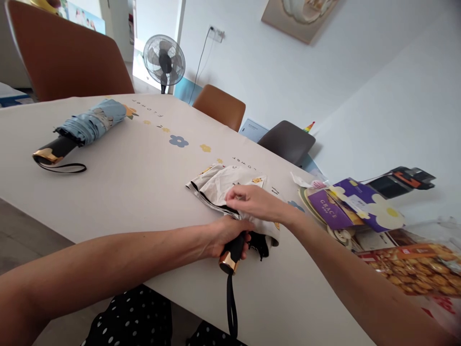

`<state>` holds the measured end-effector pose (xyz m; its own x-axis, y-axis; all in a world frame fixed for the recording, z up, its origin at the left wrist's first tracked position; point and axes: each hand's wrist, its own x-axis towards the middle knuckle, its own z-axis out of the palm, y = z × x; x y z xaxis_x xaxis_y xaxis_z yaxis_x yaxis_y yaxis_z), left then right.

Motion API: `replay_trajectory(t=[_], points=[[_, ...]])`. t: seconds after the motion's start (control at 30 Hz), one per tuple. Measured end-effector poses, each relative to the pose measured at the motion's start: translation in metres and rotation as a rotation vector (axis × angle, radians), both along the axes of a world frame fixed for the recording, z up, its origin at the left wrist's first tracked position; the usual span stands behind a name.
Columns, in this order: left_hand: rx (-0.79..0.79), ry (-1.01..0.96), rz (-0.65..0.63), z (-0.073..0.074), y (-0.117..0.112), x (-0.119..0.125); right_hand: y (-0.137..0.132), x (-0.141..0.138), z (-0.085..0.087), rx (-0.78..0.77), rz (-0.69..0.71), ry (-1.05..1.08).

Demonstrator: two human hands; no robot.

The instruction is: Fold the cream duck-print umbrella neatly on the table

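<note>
A white folding umbrella (219, 182) with small printed figures lies collapsed on the table, its canopy loose and its black lining showing at the edge. My left hand (230, 233) is wrapped round its black handle, which has a gold end cap and a wrist strap hanging past the table edge. Above it, my right hand (243, 198) has its fingers closed at the canopy's edge, seemingly pinching the fabric. At the far left of the table a light blue folding umbrella (95, 122) lies rolled up, with a black and gold handle and a strap loop.
The table (144, 202) wears a white cover printed with flowers. On the right are a purple box (331, 209), a package of cookies (421, 271) and other items. Brown chairs (221, 108), a dark chair (286, 142) and a standing fan (164, 61) are beyond the table.
</note>
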<state>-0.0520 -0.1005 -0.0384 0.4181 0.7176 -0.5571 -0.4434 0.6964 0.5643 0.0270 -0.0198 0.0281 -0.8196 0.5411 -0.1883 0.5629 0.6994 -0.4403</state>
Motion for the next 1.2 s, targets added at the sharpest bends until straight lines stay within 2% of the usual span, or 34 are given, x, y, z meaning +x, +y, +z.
replay_trajectory(t=[0.07, 0.13, 0.23, 0.43, 0.53, 0.63, 0.73, 0.87, 0.97, 1.07, 1.2], points=[[-0.002, 0.001, -0.009, -0.002, 0.0, 0.0, 0.014, 0.002, 0.006, 0.013, -0.079, 0.152], [0.015, -0.007, 0.002, -0.003, 0.001, 0.0, 0.03, 0.005, 0.009, 0.106, -0.191, 0.202], [0.019, 0.0, 0.02, -0.003, 0.001, 0.001, 0.053, 0.005, 0.004, 0.151, -0.219, 0.012], [-0.017, 0.03, 0.009, 0.001, 0.001, 0.002, 0.075, -0.022, -0.034, 0.206, -0.143, -0.36], [-0.044, 0.02, 0.013, 0.002, 0.001, 0.002, 0.08, -0.036, -0.053, 0.188, -0.136, -0.398], [-0.061, 0.015, 0.021, 0.001, 0.001, 0.002, 0.083, -0.041, -0.065, 0.155, -0.149, -0.395], [-0.053, 0.023, 0.014, 0.0, 0.001, 0.002, 0.085, -0.039, -0.067, 0.16, -0.15, -0.309], [-0.032, 0.03, 0.013, 0.0, 0.0, 0.002, 0.076, -0.036, -0.058, 0.28, -0.211, -0.136], [-0.004, 0.024, 0.021, 0.0, 0.0, 0.002, 0.057, -0.04, -0.05, 0.276, -0.234, -0.205], [0.001, 0.022, 0.007, 0.001, -0.001, 0.001, 0.038, -0.053, -0.045, 0.227, -0.158, -0.286], [0.002, 0.004, 0.007, -0.001, 0.0, 0.0, 0.03, -0.078, -0.051, 0.2, -0.087, -0.275]])
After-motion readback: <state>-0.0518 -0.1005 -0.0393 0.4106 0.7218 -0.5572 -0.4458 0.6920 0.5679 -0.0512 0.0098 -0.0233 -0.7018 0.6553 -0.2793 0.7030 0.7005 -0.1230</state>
